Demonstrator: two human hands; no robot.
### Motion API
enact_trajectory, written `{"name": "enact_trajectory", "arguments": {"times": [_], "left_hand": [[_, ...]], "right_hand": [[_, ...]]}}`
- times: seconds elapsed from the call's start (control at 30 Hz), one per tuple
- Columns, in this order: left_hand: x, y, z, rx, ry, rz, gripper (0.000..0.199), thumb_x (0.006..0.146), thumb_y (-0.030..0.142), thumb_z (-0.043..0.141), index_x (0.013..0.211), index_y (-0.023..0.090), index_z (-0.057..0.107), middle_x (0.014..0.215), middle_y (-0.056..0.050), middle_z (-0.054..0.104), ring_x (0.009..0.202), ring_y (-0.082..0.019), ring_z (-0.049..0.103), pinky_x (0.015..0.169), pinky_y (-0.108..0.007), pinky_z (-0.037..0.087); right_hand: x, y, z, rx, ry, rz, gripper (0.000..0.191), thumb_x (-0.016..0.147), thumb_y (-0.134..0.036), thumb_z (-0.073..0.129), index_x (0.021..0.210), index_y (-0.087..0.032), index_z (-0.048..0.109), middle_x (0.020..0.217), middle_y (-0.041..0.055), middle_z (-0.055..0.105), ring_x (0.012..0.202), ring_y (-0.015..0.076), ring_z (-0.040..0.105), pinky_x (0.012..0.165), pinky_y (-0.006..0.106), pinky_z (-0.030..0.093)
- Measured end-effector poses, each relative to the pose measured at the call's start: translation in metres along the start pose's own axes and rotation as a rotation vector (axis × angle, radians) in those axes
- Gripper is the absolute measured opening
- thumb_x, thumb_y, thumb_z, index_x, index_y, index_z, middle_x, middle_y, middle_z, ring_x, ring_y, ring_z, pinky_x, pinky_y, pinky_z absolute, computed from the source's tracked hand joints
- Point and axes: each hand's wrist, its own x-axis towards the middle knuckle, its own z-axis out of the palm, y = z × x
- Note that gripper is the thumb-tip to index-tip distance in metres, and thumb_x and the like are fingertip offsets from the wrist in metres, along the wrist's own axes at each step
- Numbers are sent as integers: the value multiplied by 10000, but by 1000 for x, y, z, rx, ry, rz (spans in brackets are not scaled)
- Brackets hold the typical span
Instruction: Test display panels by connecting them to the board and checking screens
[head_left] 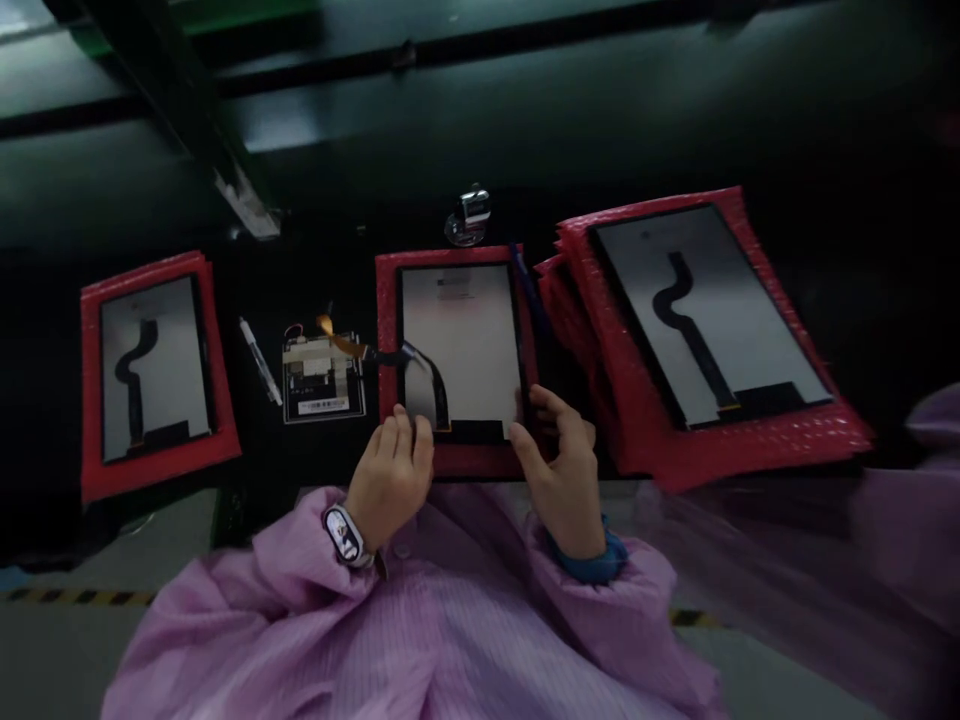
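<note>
An LCD display panel (469,350) lies back side up on a red bubble-wrap sheet (388,300) in front of me. Its black ribbon cable bends left to a small circuit board (324,380) with an orange flex strip (337,340). My left hand (394,462) has its fingers curled together at the panel's lower left corner, beside the ribbon cable; it seems to grip the edge there. At the lower right edge, my right hand (561,465) is open, thumb and fingers apart and touching or close to the panel's side.
On the right rises a stack of red bubble-wrap sheets (645,450) topped by another display panel (712,310). A similar panel (154,370) on red wrap lies left. A white pen-like stick (260,362) and a shiny metal-and-clear object (470,217) are nearby. A pink sleeve (911,520) shows far right.
</note>
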Motion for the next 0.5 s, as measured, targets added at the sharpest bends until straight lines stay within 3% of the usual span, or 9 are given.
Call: {"name": "enact_trajectory", "arguments": {"times": [0.13, 0.23, 0.4, 0.5], "left_hand": [[6, 1, -6, -59, -227, 98, 454, 981, 83, 420, 1434, 115, 425, 1307, -221, 659, 1111, -266, 691, 964, -424, 568], [14, -3, -12, -78, -334, 99, 467, 992, 100, 409, 1454, 161, 376, 1330, -202, 645, 1090, -249, 691, 967, -441, 567], [21, -8, -20, -58, -395, 158, 424, 984, 81, 402, 1398, 169, 401, 1246, -171, 681, 1055, -232, 688, 921, -415, 572], [18, -12, -17, -96, -339, 164, 431, 974, 67, 398, 1394, 165, 405, 1226, -164, 684, 1022, -227, 691, 897, -395, 570]], "right_hand": [[-4, 0, 1, -25, 71, 19, 518, 859, -443, 616, 1288, -152, 603, 1215, 137, 632, 1075, 256, 547, 959, 454, 472], [-6, -1, 0, -38, 87, 31, 503, 839, -414, 628, 1264, -146, 613, 1148, 129, 626, 1045, 252, 540, 933, 444, 463], [-6, -1, -2, -41, 80, 32, 489, 836, -418, 630, 1240, -143, 622, 1132, 128, 616, 1029, 250, 536, 925, 437, 450], [-7, 1, -1, -49, 82, 30, 485, 845, -438, 628, 1236, -152, 622, 1127, 124, 621, 1027, 250, 539, 921, 435, 456]]}}
